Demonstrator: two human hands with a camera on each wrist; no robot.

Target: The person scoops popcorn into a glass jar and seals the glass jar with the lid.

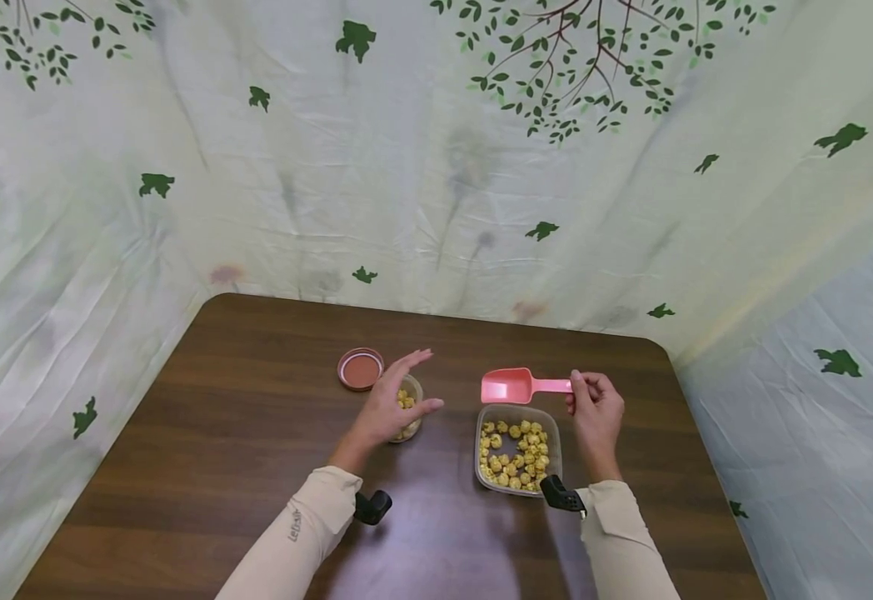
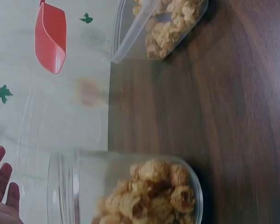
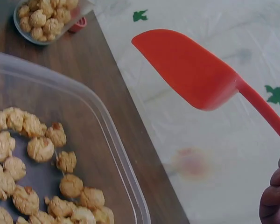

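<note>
My right hand [image 1: 596,414] grips the handle of a pink-red scoop [image 1: 507,386], holding it level above the far edge of a clear plastic container [image 1: 556,442]. In the right wrist view the bowl of the scoop [image 3: 186,70] appears from the side; its inside is hidden there. Caramel-coloured popcorn [image 1: 530,454] lies in the container, with a bare patch of its bottom showing. Beside a clear jar [image 2: 102,172] partly filled with popcorn [image 2: 149,196], my left hand [image 1: 386,410] is held with fingers extended and thumb apart. It partly hides the jar in the head view.
A reddish-brown round lid [image 1: 360,369] lies behind and left of the jar. Everything stands on a dark wooden table [image 1: 256,450]. Leaf-printed cloth [image 1: 406,167] hangs behind the table and along its sides.
</note>
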